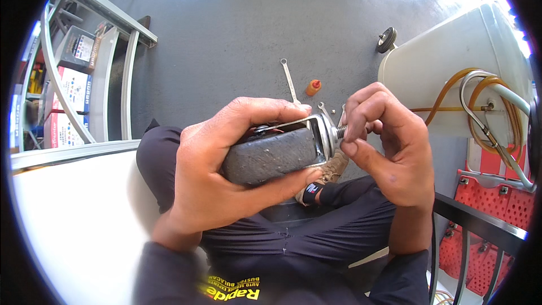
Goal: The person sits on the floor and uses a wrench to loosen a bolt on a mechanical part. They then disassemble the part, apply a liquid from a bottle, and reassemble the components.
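A caster wheel (268,157) with a black, worn tread and a metal fork lies across my left hand (212,161), whose fingers and thumb wrap it from both sides. Its threaded stem (341,131) points right. The fingers of my right hand (389,141) pinch around the end of that stem; whether a nut sits between them is hidden. On the floor beyond my hands lie a long combination wrench (288,81), a small orange bottle with a red cap (313,87) and another wrench (323,109), partly hidden by the caster. A small nut (333,111) lies nearby.
At the right stands a pale tank (446,51) on a wheel (387,39), with a coiled amber hose (516,118). Red perforated panels (485,209) and a black metal rail (480,223) are below it. A grey metal frame (107,8) and boxes (70,90) fill the left. My legs are crossed beneath.
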A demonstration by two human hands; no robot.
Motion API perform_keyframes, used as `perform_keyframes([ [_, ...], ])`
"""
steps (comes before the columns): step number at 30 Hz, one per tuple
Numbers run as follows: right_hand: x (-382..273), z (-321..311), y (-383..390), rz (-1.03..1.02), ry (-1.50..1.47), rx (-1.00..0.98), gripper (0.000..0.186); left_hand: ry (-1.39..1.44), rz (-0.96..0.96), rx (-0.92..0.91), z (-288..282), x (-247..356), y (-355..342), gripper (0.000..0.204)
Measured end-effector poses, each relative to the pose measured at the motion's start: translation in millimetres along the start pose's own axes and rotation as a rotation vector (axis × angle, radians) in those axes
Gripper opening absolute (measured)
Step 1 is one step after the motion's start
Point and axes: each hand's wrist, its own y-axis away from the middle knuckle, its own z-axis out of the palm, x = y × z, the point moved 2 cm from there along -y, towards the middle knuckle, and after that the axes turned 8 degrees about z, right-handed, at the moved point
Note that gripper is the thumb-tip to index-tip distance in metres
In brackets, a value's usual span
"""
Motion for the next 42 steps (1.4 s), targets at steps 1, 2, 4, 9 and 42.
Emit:
perform_keyframes([
  [1, 0.3, -1.2, 1.1, 0.009, -0.025, 0.000, 0.027, 0.009, 0.002, 0.009, 2.1, -0.2, -1.1, 0.058],
  [2, 0.4, -1.7, 1.5, 0.017, -0.052, -0.003, 0.024, 0.007, 0.005, 0.008, 3.5, -0.3, -1.2, 0.058],
  [4, -6.5, -3.4, 3.4, 0.144, -0.094, -0.030, 0.015, 0.003, 0.010, 0.006, 5.9, -1.3, -0.5, 0.058],
  [9, 1.7, -8.5, 5.8, 0.094, -0.002, -0.046, 0.017, -0.033, -0.002, -0.003, 11.8, 0.8, -0.6, 0.057],
  [42, 4.7, -6.7, 6.1, 0.067, 0.045, 0.079, 0.034, 0.070, -0.053, -0.018, 18.5, -4.8, -1.4, 0.059],
])
